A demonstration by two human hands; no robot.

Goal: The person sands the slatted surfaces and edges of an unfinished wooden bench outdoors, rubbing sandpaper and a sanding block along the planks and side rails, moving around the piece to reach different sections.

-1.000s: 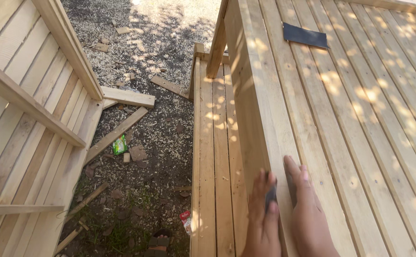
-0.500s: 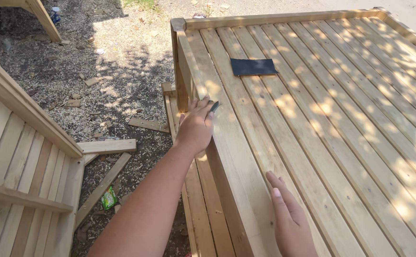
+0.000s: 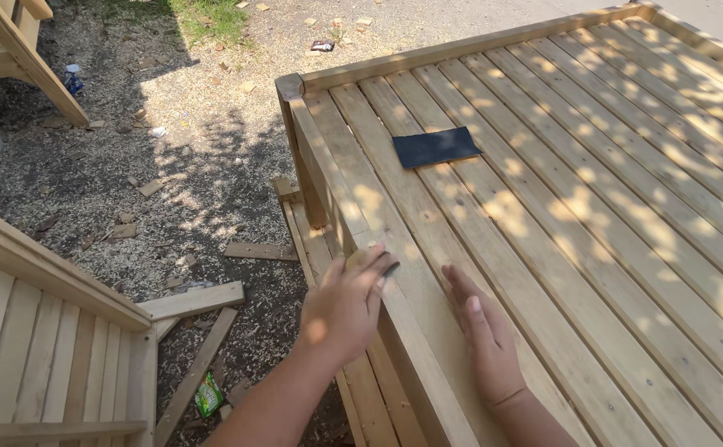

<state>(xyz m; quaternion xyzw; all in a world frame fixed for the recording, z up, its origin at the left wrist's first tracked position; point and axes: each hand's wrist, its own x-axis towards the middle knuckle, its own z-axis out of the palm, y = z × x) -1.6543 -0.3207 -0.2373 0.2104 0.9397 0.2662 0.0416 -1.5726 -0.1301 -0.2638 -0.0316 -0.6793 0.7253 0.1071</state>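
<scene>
A small dark piece of sandpaper [image 3: 385, 266] shows only as a sliver at the fingertips of the left hand [image 3: 347, 308], most of it hidden under the fingers. It sits on the raised edge board [image 3: 341, 207] that runs along the left side of a pale wooden deck [image 3: 593, 248], roughly halfway down the visible length of that board. The left hand's grip is curled down over the sandpaper, fingers bent and close together, pressing it onto the top of the edge board; the thumb side hangs over the outer face of the board. The right hand [image 3: 481, 335] holds nothing: it lies flat and open on the deck planks just inside the edge board, fingers straight and together, pointing away from the person. The sandpaper lies just to the left of that open hand, with a narrow strip of wood between them. A second, larger dark sheet of sandpaper [image 3: 436, 146] lies flat on the planks farther up the deck, well apart from both hands. Dappled sunlight and leaf shadow fall across the boards. Below the deck, the ground [image 3: 179, 165] is covered in sawdust and wood offcuts, with a loose plank [image 3: 192, 300] beside another slatted wooden structure [image 3: 39, 348] at lower left.
</scene>
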